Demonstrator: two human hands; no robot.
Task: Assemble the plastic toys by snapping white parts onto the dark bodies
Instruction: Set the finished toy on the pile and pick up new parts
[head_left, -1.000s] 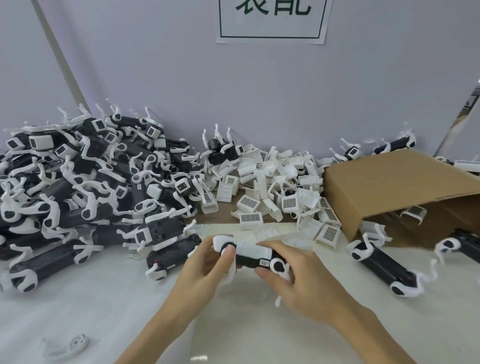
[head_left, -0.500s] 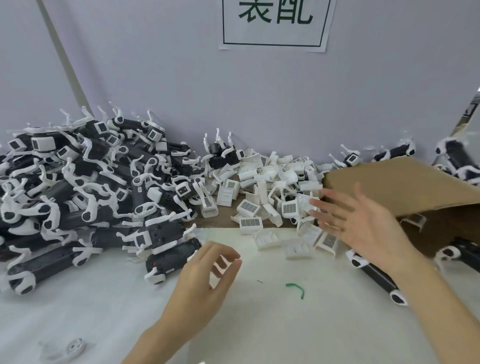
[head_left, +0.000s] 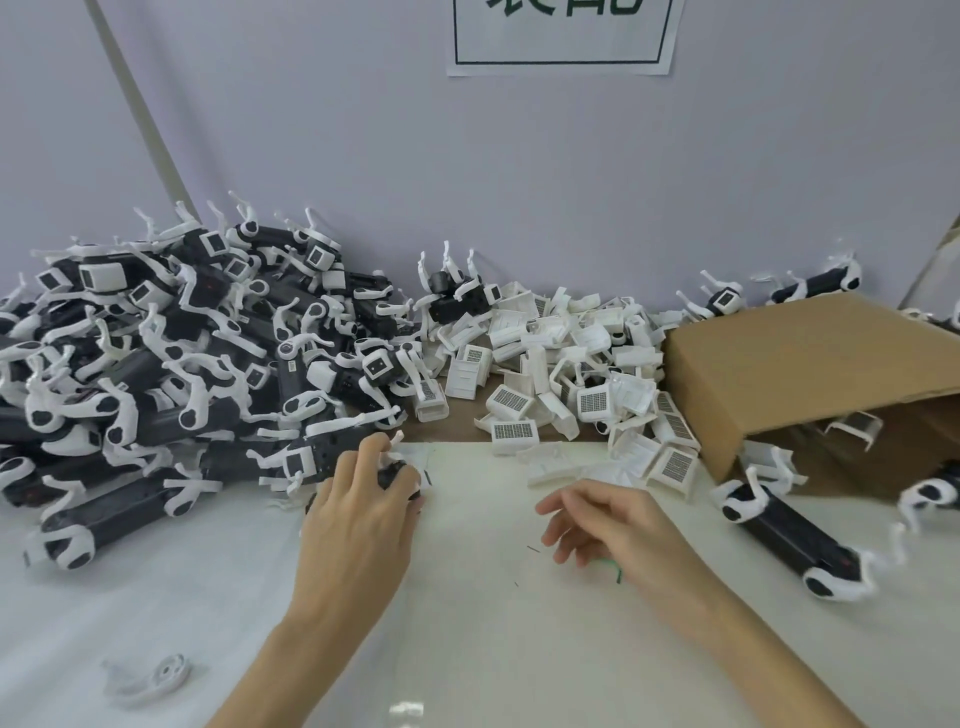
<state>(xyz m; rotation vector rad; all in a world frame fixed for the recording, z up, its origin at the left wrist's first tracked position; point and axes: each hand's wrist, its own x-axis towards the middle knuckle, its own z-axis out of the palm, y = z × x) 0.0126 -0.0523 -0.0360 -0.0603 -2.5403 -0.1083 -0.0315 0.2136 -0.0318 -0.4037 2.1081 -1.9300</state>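
Dark toy body (head_left: 397, 475) sits gripped under left hand (head_left: 358, 512); right hand (head_left: 605, 522) hovers, fingers (head_left: 558, 506) loose.

Both forearms are bare, with no sleeves, gloves, rings or watch visible.

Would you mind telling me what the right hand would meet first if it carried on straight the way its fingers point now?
The right hand points left across the bare white table. Going straight on, it would probably first meet the left hand and the dark toy body it grips, though depth is hard to judge here.
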